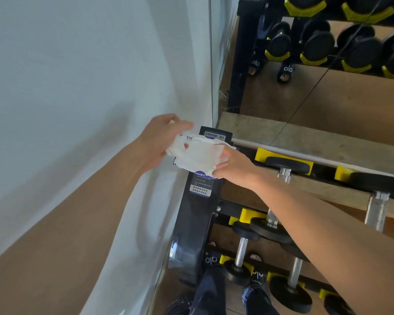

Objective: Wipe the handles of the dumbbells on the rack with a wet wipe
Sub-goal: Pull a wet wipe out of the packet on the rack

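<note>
at mid-frame the left hand (156, 142) and right hand (233, 164) pinch a wet wipe (199, 155) between curled fingers, over the rack (203, 214). limp and light, it likely needs bunching around each steel dumbbell handle (240, 252), lower right.

A plain white wall (77, 76) is seen on the left, with soft shadows laid across it. A big mirror (305, 76) is set on the right wall (the brown wood floor (350, 114) is shown in it). Daylight is spread everywhere.
</note>
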